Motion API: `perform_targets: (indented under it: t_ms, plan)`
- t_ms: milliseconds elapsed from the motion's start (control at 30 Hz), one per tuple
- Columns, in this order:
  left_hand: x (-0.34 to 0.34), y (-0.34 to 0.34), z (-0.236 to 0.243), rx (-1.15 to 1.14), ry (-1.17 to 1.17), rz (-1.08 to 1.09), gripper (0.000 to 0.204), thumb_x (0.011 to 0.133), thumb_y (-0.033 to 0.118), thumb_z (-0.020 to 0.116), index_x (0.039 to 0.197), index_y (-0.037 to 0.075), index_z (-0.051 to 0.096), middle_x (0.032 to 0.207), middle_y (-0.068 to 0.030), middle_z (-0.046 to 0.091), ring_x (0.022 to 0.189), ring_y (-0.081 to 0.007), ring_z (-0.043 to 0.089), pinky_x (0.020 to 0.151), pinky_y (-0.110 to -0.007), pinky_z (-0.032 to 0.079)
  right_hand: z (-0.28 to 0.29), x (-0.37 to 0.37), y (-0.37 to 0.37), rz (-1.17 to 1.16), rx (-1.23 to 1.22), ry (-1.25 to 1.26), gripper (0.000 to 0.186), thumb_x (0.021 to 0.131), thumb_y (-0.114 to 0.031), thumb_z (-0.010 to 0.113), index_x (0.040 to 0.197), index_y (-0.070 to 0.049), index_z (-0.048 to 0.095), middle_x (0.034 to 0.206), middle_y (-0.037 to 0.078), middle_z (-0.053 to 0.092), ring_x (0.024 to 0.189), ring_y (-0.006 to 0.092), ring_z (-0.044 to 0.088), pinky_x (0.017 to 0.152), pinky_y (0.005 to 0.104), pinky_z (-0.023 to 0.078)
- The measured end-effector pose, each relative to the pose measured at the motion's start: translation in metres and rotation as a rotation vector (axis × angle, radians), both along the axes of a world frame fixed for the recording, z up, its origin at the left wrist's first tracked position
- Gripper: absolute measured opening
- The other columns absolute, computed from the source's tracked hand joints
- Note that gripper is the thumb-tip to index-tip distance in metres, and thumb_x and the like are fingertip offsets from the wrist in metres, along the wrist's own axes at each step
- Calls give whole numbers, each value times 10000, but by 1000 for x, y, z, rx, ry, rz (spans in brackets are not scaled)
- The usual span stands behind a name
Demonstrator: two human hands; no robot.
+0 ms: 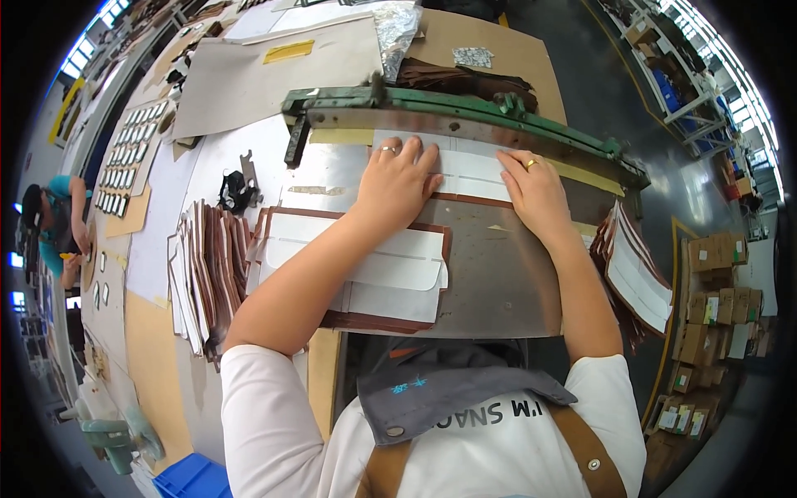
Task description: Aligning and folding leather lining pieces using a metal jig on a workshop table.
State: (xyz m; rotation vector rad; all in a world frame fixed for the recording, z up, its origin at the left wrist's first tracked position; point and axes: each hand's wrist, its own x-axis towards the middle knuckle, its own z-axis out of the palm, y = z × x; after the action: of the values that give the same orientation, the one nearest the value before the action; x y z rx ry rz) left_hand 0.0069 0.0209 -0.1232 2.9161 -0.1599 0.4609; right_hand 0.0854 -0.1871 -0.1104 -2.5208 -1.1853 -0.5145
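A white panel with brown edges (471, 173) lies on the metal plate (498, 282), its far side against the green machine's long bar (465, 124). My left hand (394, 183) rests flat on the panel's left part, fingers stretched toward the bar and a ring on one finger. On the right end lies my right hand (538, 195), fingers extended and pointing at the bar, also wearing a ring. Neither hand is wrapped round anything. Under my left forearm is a small pile of similar white, brown-edged pieces (390, 290).
A thick stack of such pieces (206, 274) stands at the left, another bundle (633, 274) at the right. A wrench (249, 176) lies beside black material (236, 194). Brown sheets (465, 81) sit behind the bar. Far left, another person (58, 220) works at the table.
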Motion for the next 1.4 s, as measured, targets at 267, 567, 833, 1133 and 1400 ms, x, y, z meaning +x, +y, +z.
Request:
perform_targets:
  t_ms: [267,567,833,1133,1400]
  plan:
    - [2,-2,2,21,-42,-42,330,807,229,525,1114,123,465,1073,-113,488,961,-327,467,785,-397,405,-1,28,42,223,175,21,190,770,-107,548,944,-39,584,924,81,539,872,255,511,779,351,413]
    - [9,8,-4,-31,-137,67,471,764,355,555,1047,-15,484,993,-116,494,968,-301,467,789,-356,384,-9,28,96,333,3,57,250,754,-41,539,1000,-61,579,857,51,540,797,246,499,715,330,438]
    - [8,12,2,163,2,205,624,780,537,448,1139,26,466,1113,-149,478,1093,-302,425,882,-410,295,5,27,58,205,-35,-61,130,772,-117,542,880,-55,578,832,55,543,825,234,516,701,331,449]
    - [7,14,7,186,110,237,634,793,551,424,1208,72,418,1163,-150,465,1140,-282,395,916,-434,266,13,19,-6,-316,-139,101,137,800,-154,517,848,-31,553,856,98,572,840,269,547,704,372,458]
    - [21,25,5,7,-41,329,527,857,472,369,1273,148,358,1137,-128,462,1059,-299,452,888,-463,289,23,-13,-24,-340,284,296,206,804,-92,504,1002,-41,482,897,182,563,849,315,553,727,392,440]
